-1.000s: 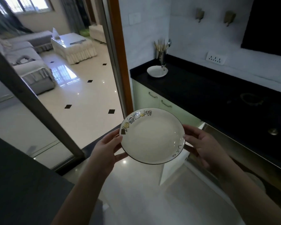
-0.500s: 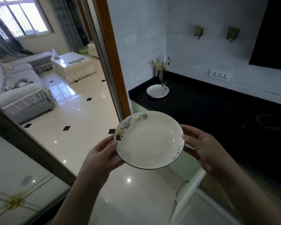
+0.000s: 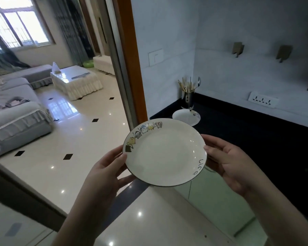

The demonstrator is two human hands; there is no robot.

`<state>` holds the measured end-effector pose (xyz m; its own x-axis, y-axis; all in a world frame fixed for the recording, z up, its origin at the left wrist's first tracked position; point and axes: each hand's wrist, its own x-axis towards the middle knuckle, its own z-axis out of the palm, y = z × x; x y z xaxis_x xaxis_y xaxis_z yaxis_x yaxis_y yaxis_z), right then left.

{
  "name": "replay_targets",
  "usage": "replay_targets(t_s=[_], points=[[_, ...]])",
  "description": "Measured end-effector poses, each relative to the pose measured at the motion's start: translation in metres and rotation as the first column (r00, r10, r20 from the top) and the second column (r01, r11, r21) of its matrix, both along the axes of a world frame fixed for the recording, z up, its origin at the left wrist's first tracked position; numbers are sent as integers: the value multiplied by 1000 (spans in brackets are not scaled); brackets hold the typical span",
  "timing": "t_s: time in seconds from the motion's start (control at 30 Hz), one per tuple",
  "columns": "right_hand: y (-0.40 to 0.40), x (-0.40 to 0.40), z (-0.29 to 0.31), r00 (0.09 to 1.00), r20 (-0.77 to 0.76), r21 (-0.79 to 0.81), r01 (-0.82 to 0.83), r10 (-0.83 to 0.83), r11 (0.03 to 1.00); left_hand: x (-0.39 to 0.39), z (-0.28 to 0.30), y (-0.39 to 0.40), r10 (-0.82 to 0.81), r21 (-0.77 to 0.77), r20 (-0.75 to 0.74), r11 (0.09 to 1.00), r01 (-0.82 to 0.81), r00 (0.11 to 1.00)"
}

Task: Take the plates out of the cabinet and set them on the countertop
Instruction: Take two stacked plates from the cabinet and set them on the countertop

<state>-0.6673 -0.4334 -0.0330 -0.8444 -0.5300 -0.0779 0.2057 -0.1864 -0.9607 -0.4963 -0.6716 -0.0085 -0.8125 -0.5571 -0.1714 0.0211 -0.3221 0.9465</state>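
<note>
Both hands are on one white plate with little cartoon figures along the rim, held up in the air just short of the black countertop. Left hand grips its left edge, fingers curled underneath; right hand pinches the right edge. A second plate already sits on the counter by the utensil holder.

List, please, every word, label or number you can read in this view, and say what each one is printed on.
"Life": hand-lettered on the rim of the held plate, near the right hand.
Plate on the countertop: a small print, too small to read.
Wall socket and switch: no readable text.
</note>
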Motion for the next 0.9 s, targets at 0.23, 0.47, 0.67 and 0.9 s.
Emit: replay_targets(t_s=[0.23, 0.47, 0.67, 0.9], points=[[-63, -23, 9, 991, 27, -29, 132, -131, 991, -59, 11, -88, -117, -29, 20, 993, 118, 993], [-40, -58, 8, 940, 48, -42, 339, -337, 940, -152, 7, -82, -294, 27, 15, 955, 294, 956], [4, -107, -8, 904, 18, -12, 427, -427, 904, -240, 1, -47, -435, 50, 62, 900, 433, 898], [44, -178, -19, 887, -14, -49, 460, -461, 887, -331, -3, -11, -472, 50, 98, 882, 469, 876]])
